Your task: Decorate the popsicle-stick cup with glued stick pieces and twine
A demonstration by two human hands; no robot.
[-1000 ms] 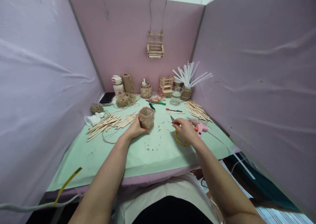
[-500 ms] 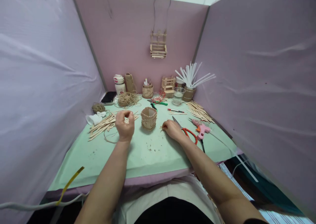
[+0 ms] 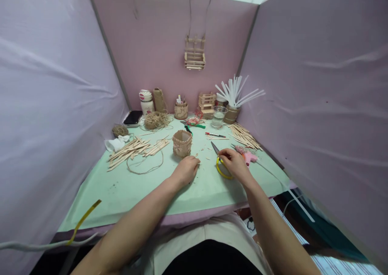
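Observation:
A hexagonal stick-and-twine pot (image 3: 182, 144) stands upright near the middle of the green table. Just in front of it, my left hand (image 3: 185, 171) lies low on the tabletop among small scraps, fingers curled together; whatever they hold is too small to make out. My right hand (image 3: 233, 161) is closed at the handles of the scissors (image 3: 223, 170), whose blades point away to the upper left. One handle loop shows yellow below the fingers. Right beside this hand lies a pink glue gun (image 3: 250, 157), partly hidden by it.
Wooden sticks (image 3: 129, 151) and a twine loop (image 3: 145, 172) lie left, more sticks (image 3: 245, 136) right. Behind are green-handled pliers (image 3: 197, 125), a pen (image 3: 215, 135), a water cup (image 3: 218, 117), tangled twine (image 3: 156, 121) and a bottle (image 3: 146, 103). Fabric walls enclose both sides.
My left hand has moved right and down to the scraps before the pot. My right hand has shifted right onto the scissors, whose handles have turned and now show yellow instead of red.

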